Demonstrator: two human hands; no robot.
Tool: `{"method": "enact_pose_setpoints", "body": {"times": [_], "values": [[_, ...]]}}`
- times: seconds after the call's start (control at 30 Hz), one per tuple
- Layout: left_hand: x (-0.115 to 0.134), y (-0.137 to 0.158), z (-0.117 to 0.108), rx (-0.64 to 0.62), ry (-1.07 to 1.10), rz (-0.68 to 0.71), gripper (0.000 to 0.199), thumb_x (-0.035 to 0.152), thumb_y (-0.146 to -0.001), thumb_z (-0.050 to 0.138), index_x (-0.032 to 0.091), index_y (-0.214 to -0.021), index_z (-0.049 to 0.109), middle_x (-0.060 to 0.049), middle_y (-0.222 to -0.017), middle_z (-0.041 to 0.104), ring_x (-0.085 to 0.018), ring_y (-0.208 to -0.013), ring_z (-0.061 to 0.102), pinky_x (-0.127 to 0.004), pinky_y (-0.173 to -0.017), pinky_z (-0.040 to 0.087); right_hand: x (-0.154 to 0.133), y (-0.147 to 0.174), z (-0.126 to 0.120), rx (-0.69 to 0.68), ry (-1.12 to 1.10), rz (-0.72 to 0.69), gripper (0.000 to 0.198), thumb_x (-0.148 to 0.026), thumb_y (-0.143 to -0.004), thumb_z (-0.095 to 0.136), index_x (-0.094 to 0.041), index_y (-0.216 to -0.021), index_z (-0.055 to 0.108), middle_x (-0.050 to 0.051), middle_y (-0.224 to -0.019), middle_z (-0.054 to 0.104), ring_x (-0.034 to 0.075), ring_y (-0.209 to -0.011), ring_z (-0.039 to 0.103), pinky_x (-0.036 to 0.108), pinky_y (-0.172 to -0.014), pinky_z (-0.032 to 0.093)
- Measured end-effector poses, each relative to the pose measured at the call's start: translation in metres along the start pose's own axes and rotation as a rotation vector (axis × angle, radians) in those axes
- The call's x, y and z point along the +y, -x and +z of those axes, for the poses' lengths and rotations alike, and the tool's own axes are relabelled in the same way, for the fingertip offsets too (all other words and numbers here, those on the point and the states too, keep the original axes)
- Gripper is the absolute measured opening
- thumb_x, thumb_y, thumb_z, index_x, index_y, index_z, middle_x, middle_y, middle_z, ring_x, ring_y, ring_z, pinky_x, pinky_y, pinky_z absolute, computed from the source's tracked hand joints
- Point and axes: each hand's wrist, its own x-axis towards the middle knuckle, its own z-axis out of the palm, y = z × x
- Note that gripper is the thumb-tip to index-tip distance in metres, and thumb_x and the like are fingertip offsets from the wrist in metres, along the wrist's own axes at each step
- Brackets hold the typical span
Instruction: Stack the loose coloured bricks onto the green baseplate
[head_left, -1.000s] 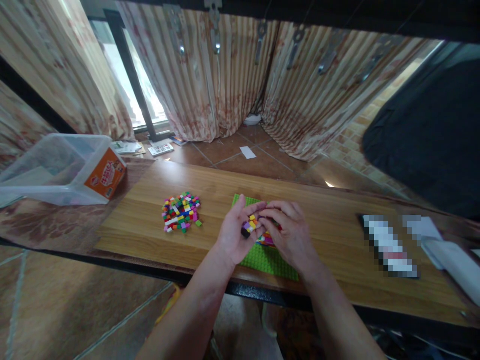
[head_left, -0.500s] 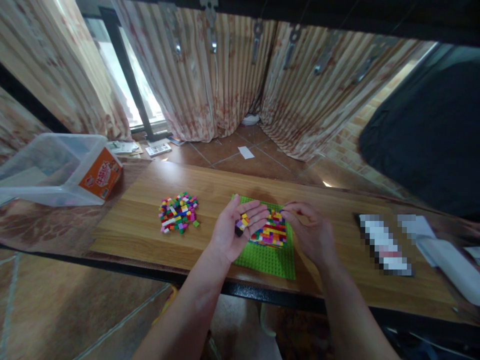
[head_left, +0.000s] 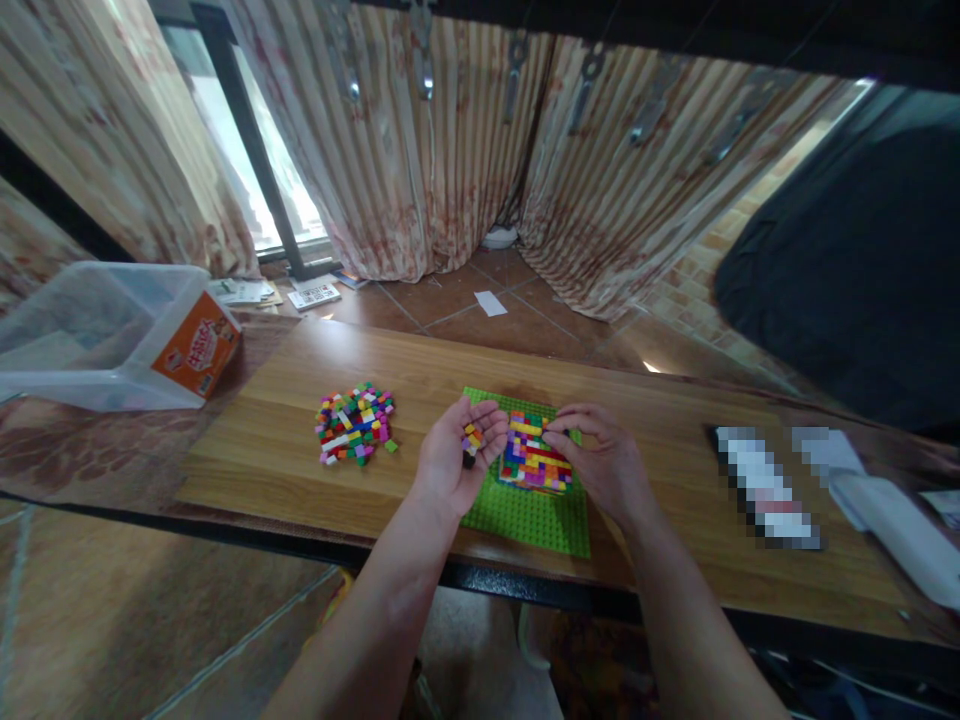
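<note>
My left hand (head_left: 450, 455) is palm up and cupped, with several loose building bricks (head_left: 471, 437) in yellow, orange, purple and black on it. Beside its fingertips stands a multicoloured block of stacked building bricks (head_left: 534, 465), on a green studded baseplate (head_left: 536, 525). My right hand (head_left: 604, 455) pinches with thumb and index finger at the upper right part of the block. A small building brick seems to be between those fingertips, mostly hidden by them. Left of my hands lies a loose pile of mixed coloured building bricks (head_left: 354, 425).
A clear plastic bin (head_left: 112, 385) with an orange label stands at the table's left end. The wooden tabletop (head_left: 300, 505) ends at a dark front edge. On the right lie a blurred-out flat object (head_left: 769, 490) and a white object (head_left: 900, 530).
My left hand has drawn back left from over the block, its fingers curling, uncovering more of the block. My right hand has moved left, its fingertips now at the block's top.
</note>
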Motion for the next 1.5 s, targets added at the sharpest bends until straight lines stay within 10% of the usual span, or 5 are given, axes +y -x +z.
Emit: {"method": "enact_pose_setpoints", "body": {"times": [0.63, 1.07, 1.33, 1.5], "values": [[-0.004, 0.001, 0.000, 0.024, -0.023, -0.010, 0.028, 0.024, -0.095, 0.046, 0.007, -0.082, 0.065, -0.007, -0.067, 0.066, -0.009, -0.055, 0.062, -0.019, -0.056, 0.053, -0.003, -0.009, 0.007, -0.152, -0.528, 0.536, 0.042, -0.043, -0.053, 0.087, -0.022, -0.088, 0.077, 0.002, -0.082, 0.075, 0.017, -0.069, 0.067, 0.035, -0.071, 0.056], [-0.005, 0.000, 0.002, -0.028, -0.025, -0.002, 0.031, 0.029, -0.094, 0.047, 0.008, -0.084, 0.067, -0.009, -0.072, 0.067, -0.011, -0.061, 0.063, -0.020, -0.061, 0.054, 0.007, -0.006, 0.008, -0.171, -0.526, 0.474, 0.043, -0.042, -0.059, 0.085, -0.021, -0.096, 0.076, 0.002, -0.086, 0.076, 0.018, -0.071, 0.069, 0.036, -0.075, 0.056], [-0.004, 0.008, 0.009, -0.141, -0.018, -0.035, 0.046, 0.046, -0.093, 0.046, 0.006, -0.096, 0.068, -0.021, -0.104, 0.070, -0.022, -0.097, 0.068, -0.030, -0.088, 0.054, 0.000, -0.017, -0.013, 0.221, -0.571, 0.357, 0.028, -0.041, -0.067, 0.080, -0.023, -0.087, 0.075, 0.004, -0.091, 0.076, 0.019, -0.088, 0.068, 0.038, -0.088, 0.052], [-0.007, 0.008, 0.010, -0.210, 0.002, -0.072, 0.052, 0.053, -0.092, 0.045, 0.007, -0.102, 0.068, -0.022, -0.115, 0.068, -0.027, -0.111, 0.064, -0.035, -0.094, 0.051, -0.022, -0.010, -0.010, 0.208, -0.441, 0.189, 0.017, -0.035, -0.073, 0.076, -0.023, -0.084, 0.075, 0.003, -0.086, 0.075, 0.019, -0.080, 0.068, 0.037, -0.080, 0.054]]}}
